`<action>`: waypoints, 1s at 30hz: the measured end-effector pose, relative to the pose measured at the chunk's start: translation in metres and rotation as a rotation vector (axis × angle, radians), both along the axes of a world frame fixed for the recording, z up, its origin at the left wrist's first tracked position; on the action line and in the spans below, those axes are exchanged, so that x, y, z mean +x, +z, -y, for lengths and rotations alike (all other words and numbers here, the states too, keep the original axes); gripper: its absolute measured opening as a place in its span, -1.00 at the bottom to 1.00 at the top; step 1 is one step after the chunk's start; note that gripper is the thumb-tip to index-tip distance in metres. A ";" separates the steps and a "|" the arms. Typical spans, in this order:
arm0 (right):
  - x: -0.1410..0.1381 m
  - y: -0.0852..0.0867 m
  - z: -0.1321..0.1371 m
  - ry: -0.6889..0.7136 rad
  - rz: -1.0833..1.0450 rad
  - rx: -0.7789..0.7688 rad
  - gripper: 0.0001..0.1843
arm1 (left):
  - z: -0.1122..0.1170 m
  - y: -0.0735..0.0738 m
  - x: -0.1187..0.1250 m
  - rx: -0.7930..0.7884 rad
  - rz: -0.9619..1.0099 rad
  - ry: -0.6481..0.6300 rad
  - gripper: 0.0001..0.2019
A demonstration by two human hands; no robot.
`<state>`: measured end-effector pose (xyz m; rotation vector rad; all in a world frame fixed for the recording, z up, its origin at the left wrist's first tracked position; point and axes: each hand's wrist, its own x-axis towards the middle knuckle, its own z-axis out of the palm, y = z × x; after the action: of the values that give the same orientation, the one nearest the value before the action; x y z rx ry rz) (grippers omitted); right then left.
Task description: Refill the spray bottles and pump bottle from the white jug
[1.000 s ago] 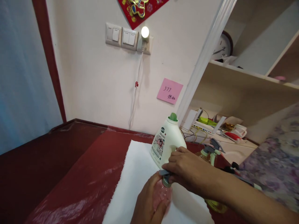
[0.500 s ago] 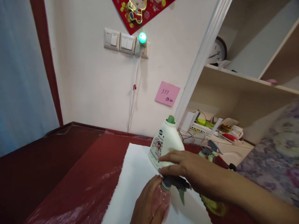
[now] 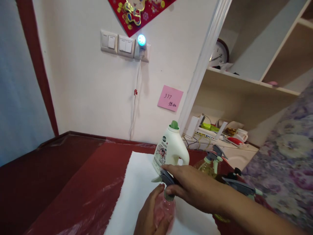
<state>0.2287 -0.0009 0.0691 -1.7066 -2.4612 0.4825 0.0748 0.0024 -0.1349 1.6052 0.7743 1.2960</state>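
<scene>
A clear pink spray bottle (image 3: pixel 169 208) stands over the white sheet (image 3: pixel 137 176), low in the middle of the head view. My left hand (image 3: pixel 148 212) wraps around its body. On top, my right hand (image 3: pixel 189 184) grips the dark grey spray head (image 3: pixel 167 177), with thumb and fingers closed around it. The pale trigger of that head points left. Just behind my hands a cream jug (image 3: pixel 176 148) with a green spout and a printed label stands upright on the sheet, its lower part covered by my right hand.
To the right stand a yellowish spray bottle (image 3: pixel 207 167), another grey spray head (image 3: pixel 241 186) and a black pump top (image 3: pixel 236 172). A red plastic cover (image 3: pixel 93 182) lies over the table. Behind are the wall, a pink note (image 3: pixel 170 98) and a shelf with a white router (image 3: pixel 206 132).
My right hand has closed on the spray head, which has turned: its trigger pointed right before and points left now. The left hand keeps its hold. The whole view has shifted slightly.
</scene>
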 end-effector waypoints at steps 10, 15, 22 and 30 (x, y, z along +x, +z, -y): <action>0.019 0.000 -0.003 0.486 0.296 0.327 -0.38 | 0.003 -0.003 0.003 0.037 0.041 0.003 -0.48; 0.006 -0.012 -0.005 0.403 0.339 0.304 -0.80 | 0.002 -0.008 0.004 0.116 0.013 0.049 -0.50; -0.009 -0.010 0.004 0.040 0.173 0.053 -0.51 | -0.001 -0.008 0.001 0.165 -0.069 0.070 -0.51; 0.013 0.015 0.003 0.248 0.114 0.218 -0.57 | 0.003 0.000 0.002 0.143 -0.040 0.084 -0.54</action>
<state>0.2415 -0.0035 0.0844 -1.3912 -2.7053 0.1315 0.0765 -0.0003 -0.1350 1.7322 0.7959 1.4098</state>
